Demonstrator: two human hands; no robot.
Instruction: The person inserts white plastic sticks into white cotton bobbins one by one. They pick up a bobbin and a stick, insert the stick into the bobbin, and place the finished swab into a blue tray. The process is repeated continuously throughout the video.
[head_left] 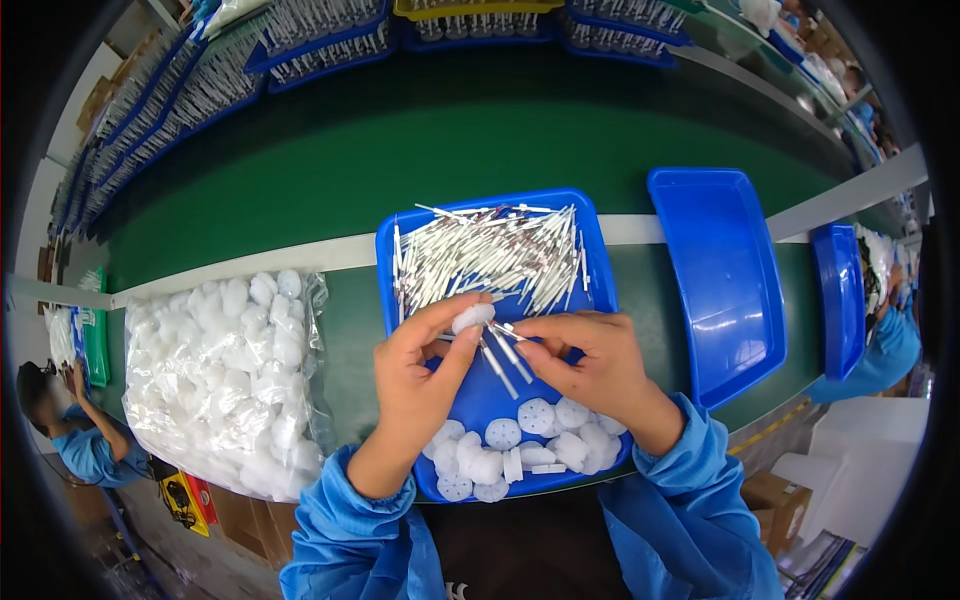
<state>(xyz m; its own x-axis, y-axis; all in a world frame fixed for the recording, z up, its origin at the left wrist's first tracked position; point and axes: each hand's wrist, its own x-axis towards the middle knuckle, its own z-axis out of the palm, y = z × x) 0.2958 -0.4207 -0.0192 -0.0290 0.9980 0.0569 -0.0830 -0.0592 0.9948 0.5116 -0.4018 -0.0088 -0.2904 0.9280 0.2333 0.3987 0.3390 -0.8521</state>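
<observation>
There were one left hand (415, 378) and one right hand (605, 362), with one white disc (473, 318) and at least two white sticks (496, 370) at their fingertips. One blue tray (475, 405) lay beneath, holding over a dozen loose discs (503, 433), too overlapped for an exact figure, and dozens of heaped sticks (490, 255). Two further trays (730, 290) sat rightward; leftward, one clear bag (220, 380) and one green tray (98, 345).

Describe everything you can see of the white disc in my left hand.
The white disc looks like pale plastic, rounded and tilted. Your left hand pinches it above the blue tray. Slim white sticks extend close by its lower right, at your right hand; whether they are fixed to it, I can't tell.
</observation>
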